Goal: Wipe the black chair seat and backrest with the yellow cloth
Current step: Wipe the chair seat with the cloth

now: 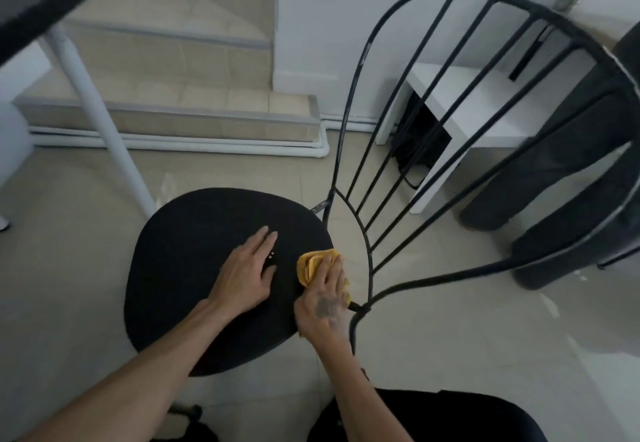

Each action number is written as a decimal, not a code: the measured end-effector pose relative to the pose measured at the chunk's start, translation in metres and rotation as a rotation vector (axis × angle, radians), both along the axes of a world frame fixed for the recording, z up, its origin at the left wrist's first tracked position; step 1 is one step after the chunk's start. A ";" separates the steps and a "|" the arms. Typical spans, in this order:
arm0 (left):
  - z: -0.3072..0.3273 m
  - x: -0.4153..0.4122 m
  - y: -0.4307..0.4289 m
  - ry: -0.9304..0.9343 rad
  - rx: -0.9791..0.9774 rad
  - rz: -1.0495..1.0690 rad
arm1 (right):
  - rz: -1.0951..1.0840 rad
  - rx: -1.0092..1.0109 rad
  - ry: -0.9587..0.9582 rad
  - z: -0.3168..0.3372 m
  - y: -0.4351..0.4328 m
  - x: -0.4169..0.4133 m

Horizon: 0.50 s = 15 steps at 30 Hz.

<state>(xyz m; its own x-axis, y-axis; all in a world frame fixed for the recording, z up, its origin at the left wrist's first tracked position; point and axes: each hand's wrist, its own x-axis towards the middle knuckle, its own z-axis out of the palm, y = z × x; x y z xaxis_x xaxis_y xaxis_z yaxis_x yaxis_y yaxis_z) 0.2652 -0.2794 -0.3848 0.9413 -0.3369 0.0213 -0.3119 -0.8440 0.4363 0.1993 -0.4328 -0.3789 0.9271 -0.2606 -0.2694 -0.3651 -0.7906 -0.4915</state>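
The black chair seat (187,261) is a round padded disc in the middle of the view. Its backrest (446,123) of thin black metal rods fans up to the right. My left hand (246,273) lies flat on the seat, fingers together and stretched out, holding nothing. My right hand (325,298) presses a bunched yellow cloth (311,263) onto the seat's right edge, close to where the backrest rods join the seat. Part of the cloth is hidden under my fingers.
A white table leg (100,119) slants down just left of the seat, under a black tabletop (31,1). Tiled steps (166,102) rise behind. A white low shelf (464,119) and dark chair legs (561,171) stand right of the backrest.
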 end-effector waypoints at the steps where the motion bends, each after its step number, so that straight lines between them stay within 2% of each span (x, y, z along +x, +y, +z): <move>1: -0.004 0.011 0.004 -0.004 0.068 0.023 | -0.011 -0.022 -0.009 -0.005 0.000 0.000; 4: -0.017 0.021 0.010 -0.015 0.223 0.035 | -0.008 -0.038 -0.001 -0.007 0.002 0.003; 8: -0.024 0.021 0.011 -0.073 0.208 0.015 | 0.015 -0.091 -0.016 -0.007 -0.005 0.049; 12: -0.030 0.024 0.011 -0.103 0.217 0.037 | 0.144 -0.156 -0.021 -0.001 0.002 0.126; 15: -0.032 0.024 0.011 -0.095 0.201 0.043 | 0.241 -0.184 -0.100 -0.006 0.005 0.149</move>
